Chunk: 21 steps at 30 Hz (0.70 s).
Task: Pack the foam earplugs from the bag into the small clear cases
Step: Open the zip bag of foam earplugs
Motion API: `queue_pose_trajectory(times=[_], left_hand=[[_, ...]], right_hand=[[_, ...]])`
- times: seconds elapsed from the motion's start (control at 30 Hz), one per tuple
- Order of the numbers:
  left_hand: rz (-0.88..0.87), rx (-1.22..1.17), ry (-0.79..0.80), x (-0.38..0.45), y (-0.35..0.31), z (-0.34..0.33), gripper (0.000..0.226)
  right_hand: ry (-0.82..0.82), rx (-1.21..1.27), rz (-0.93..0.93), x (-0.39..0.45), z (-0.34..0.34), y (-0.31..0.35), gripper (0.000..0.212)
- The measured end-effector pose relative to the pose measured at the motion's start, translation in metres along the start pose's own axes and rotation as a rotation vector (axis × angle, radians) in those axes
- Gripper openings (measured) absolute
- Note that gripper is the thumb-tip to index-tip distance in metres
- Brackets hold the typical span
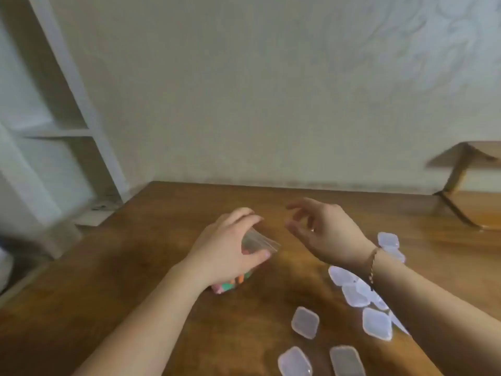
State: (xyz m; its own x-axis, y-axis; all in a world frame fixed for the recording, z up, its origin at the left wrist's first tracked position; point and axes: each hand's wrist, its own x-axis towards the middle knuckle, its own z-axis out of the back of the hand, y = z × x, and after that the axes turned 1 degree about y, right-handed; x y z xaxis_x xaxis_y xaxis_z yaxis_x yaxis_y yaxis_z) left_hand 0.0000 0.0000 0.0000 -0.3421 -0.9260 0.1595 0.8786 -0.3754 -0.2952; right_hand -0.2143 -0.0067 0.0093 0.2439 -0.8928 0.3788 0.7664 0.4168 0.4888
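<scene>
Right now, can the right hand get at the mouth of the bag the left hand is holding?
Probably yes: the right hand hovers open beside the bag mouth, nothing between; left hand grips it.

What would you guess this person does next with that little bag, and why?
Probably the right hand moves to the bag's top edge to help open it. The left hand already grips the bag upright on the table, colourful earplugs are inside it, and the right hand hovers beside the top, holding nothing. The clear cases lie apart, untouched.
</scene>
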Motion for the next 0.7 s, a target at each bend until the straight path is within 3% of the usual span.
queue_pose_trajectory(times=[0.13, 0.37, 0.6, 0.7], left_hand=[[0.066, 0.037, 0.056, -0.028, -0.005, -0.014, 0.070], [-0.088, 0.043, -0.042, -0.062, -0.020, -0.027, 0.039], [-0.259, -0.318, -0.117, -0.081, -0.042, -0.046, 0.026], [-0.300, -0.424, -0.094, -0.088, -0.053, -0.048, 0.025]], right_hand=[[0.050, -0.008, -0.087, -0.032, -0.012, 0.012, 0.035], [0.036, -0.075, -0.200, -0.086, 0.009, 0.016, 0.032], [0.030, 0.042, -0.336, -0.139, 0.008, 0.017, 0.016], [-0.011, 0.047, -0.409, -0.147, -0.002, 0.016, 0.033]])
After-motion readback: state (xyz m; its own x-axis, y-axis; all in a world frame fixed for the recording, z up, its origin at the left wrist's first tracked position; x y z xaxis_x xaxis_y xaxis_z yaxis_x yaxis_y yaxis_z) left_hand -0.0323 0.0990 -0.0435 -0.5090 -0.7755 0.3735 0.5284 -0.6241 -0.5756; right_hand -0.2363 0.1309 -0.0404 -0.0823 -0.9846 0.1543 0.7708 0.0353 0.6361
